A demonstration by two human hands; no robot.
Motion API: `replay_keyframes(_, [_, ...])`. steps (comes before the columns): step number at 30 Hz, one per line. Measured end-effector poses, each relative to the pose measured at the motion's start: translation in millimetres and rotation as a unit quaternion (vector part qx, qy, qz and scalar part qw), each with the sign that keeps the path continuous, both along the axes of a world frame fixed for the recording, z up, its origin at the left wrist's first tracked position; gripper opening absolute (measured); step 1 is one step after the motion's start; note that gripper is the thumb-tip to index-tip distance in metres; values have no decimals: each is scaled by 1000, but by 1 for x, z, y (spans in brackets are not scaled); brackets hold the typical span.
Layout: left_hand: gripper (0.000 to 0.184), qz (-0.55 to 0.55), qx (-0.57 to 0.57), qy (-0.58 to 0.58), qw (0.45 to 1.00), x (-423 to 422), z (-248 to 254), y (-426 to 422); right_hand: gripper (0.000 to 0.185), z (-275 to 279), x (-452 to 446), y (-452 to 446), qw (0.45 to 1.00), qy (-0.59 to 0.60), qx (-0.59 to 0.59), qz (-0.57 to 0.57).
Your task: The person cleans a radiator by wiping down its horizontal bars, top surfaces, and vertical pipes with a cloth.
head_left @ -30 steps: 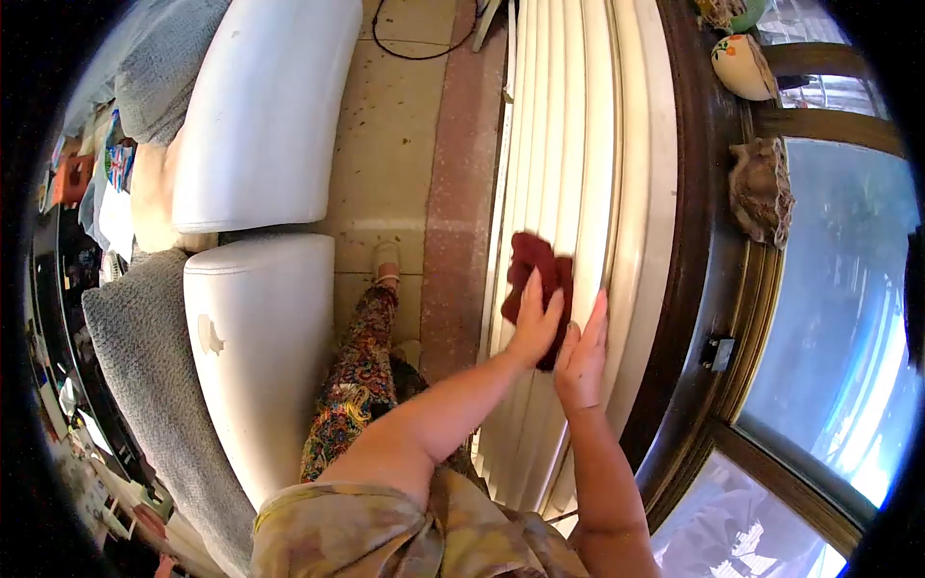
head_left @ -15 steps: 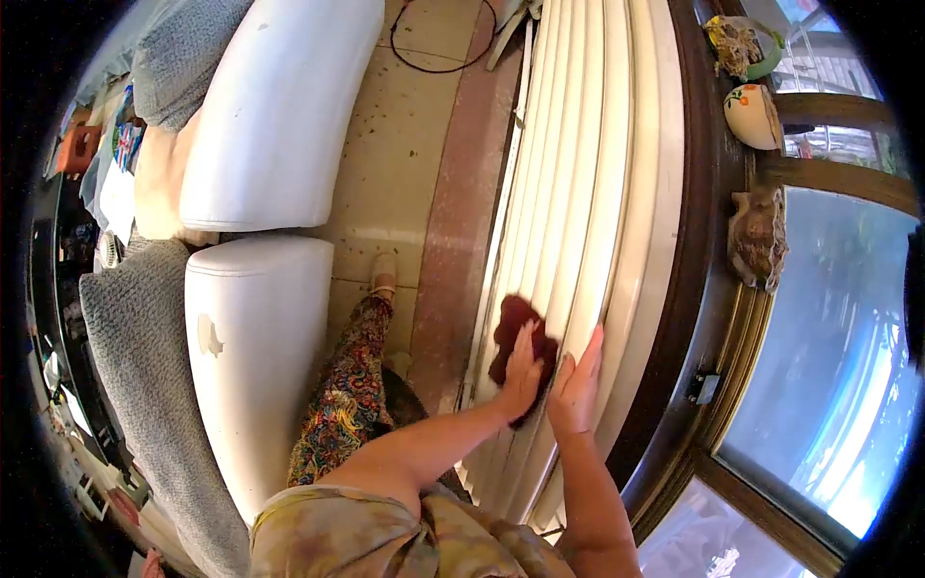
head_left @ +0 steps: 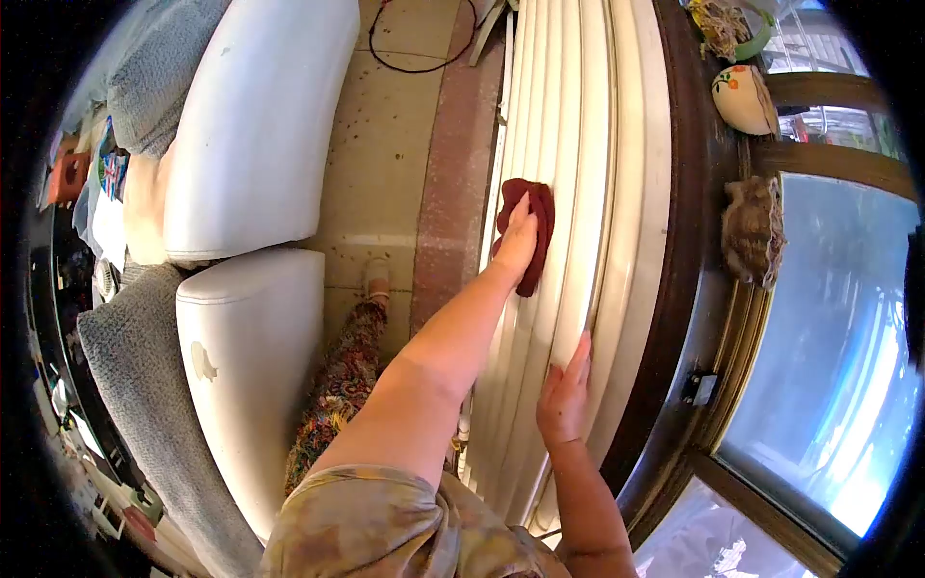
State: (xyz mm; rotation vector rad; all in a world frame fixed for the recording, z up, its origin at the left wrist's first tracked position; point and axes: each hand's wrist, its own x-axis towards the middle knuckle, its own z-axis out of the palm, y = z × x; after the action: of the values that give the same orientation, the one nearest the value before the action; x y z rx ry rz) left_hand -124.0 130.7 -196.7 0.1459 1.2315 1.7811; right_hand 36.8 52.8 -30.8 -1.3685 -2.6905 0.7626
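A dark red cloth (head_left: pixel 541 217) lies bunched against the white ribbed radiator (head_left: pixel 578 125). Pressing on it is my left hand (head_left: pixel 517 241), fingers together and partly over the fabric, with the arm stretched forward. My right hand (head_left: pixel 566 397) rests lower down on the radiator's rounded edge, fingers extended along it and thumb apart; no object shows in it. The fabric under my left palm is hidden.
White padded seats (head_left: pixel 251 125) with grey covers (head_left: pixel 159 385) stand to the left. A dark cable loop (head_left: pixel 424 70) lies on the tiled floor. On the dark sill at right sit a shell (head_left: pixel 753 231) and a flower-painted pot (head_left: pixel 744 101), beside windows.
My left hand has slid the dark red cloth forward along the radiator, away from my body. My right hand has stayed near the same spot, dropping back slightly.
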Motion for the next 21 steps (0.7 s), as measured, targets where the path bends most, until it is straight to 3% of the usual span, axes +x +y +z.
replay_keyframes(1, [51,22,36,-75,996,7,-8,-3,55,1,-1,0,1000,2,-1,-2])
replay_keyframes(3, [52,2,-34,-63,997,14,22,-27,55,3,-3,-1,1000,-10,-7,-8])
replay_keyframes(7, [51,24,11,-29,999,60,-3,-53,57,0,-1,0,999,-4,41,26])
replay_keyframes(15, [50,-16,25,-151,988,153,-8,-127,54,0,-2,-3,1000,21,13,1])
replay_keyframes(17, [48,-54,-96,-74,991,182,-1,-153,53,2,-4,-4,1000,17,14,-1])
replay_keyframes(19, [50,-150,-99,-13,984,166,58,-185,53,4,-5,-3,1000,8,-3,-11])
replay_keyframes(21, [55,-292,-184,-43,938,158,71,-194,53,4,-4,-3,1000,0,8,-9])
